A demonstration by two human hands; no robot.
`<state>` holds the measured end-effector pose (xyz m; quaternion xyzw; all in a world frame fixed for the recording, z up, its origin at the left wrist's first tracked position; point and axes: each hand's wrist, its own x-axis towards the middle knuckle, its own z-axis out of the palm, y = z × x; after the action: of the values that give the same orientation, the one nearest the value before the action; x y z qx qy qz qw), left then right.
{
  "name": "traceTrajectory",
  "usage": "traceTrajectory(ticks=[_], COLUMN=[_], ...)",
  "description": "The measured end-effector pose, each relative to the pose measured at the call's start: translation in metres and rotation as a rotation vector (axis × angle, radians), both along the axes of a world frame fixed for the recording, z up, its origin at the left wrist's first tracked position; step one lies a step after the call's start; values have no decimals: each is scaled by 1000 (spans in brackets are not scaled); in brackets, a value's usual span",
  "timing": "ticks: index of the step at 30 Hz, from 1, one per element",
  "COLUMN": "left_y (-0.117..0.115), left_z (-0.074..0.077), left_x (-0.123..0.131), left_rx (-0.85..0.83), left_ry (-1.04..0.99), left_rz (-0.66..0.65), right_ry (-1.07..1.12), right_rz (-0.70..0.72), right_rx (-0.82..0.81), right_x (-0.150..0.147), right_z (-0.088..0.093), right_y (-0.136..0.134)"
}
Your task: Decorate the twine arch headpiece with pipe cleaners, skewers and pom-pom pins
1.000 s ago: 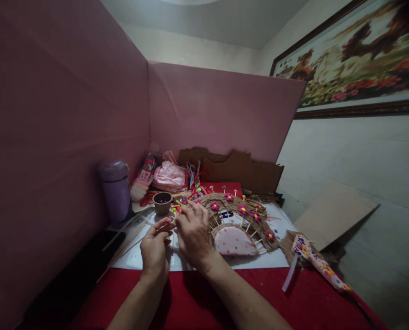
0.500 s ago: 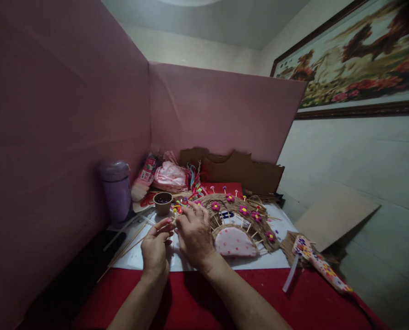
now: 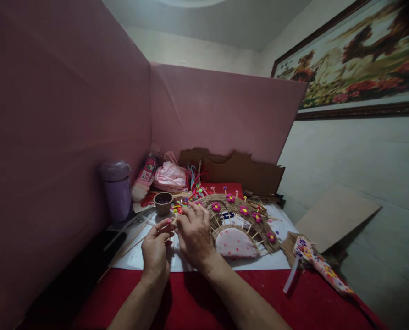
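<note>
My left hand [image 3: 154,252] is closed in a pinch, with a tiny pink spot at its fingertips; what it grips is too small to make out. Right beside it, my right hand [image 3: 197,236] has its fingers bent together over the same spot, and they hide whatever they hold. To the right of the hands lies a twine-wrapped fan-shaped craft [image 3: 204,201] with magenta flowers [image 3: 243,210] along its arch and short sticks between the arch and a pink dotted fabric half-circle [image 3: 236,243]. Small coloured beads [image 3: 180,211] show just past my fingers.
A small brown cup [image 3: 163,210] of dark contents stands beyond my left hand. Left of it is a purple tumbler [image 3: 118,197]; thin sticks [image 3: 124,252] lie below. A pink cloth bundle [image 3: 172,176] and torn cardboard [image 3: 228,169] are behind. A flower-patterned glue gun-like object [image 3: 323,266] lies right.
Both hands stay almost exactly where they were, fingers close together. The whole view has shifted very slightly; nothing else has visibly moved.
</note>
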<state>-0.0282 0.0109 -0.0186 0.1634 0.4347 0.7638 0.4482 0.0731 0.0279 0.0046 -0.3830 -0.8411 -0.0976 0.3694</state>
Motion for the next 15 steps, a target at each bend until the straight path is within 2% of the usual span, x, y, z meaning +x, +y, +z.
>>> traceTrajectory(ticks=[15], left_y=[-1], left_z=[1], left_x=[0], left_rx=[-2], left_ry=[2], left_rz=[-7], right_ry=[7], right_rz=[-9], right_rx=[-19], right_x=[-1], right_z=[0], right_y=[0])
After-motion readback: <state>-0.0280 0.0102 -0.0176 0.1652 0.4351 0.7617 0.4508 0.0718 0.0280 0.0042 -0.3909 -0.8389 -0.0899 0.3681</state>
